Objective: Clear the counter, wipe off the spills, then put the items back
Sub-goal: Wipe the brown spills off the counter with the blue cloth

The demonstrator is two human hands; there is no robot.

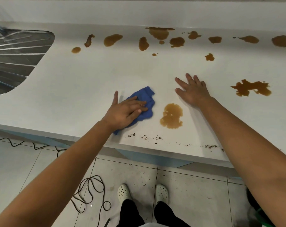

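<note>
A: Left hand (pixel 125 112)?
B: Flat on blue cloth (pixel 144 102), palm down, fingers straight and pressing the cloth to the counter (pixel 73 82). Thumb stuck out toward the far side, off the cloth. Forearm stretched in from lower left, bare.

A: Cloth where?
B: Near front edge of counter, approx. mid-frame, bunched under and beyond the fingers, one corner poking out by the wrist.

A: Right hand (pixel 192 90)?
B: Also flat on counter, palm down, fingers spread and relaxed, gripping nothing. Well right of cloth, not touching it. Arm extended from lower right.

A: Spills?
B: Brown puddle (pixel 171 116) just right of cloth, between the two hands, near front edge. Bigger ragged brown patch (pixel 252 88) right of the right hand. Row of brown blotches (pixel 158 32) along back of counter, by the wall. Dark crumbs (pixel 158 138) scattered along front edge.

A: Else?
B: Sink (pixel 16 59) at far left, set into counter. Tiled floor (pixel 188 185) below w/ black cable (pixel 91 192), white perforated clogs (pixel 123 192), dark trousers.
</note>
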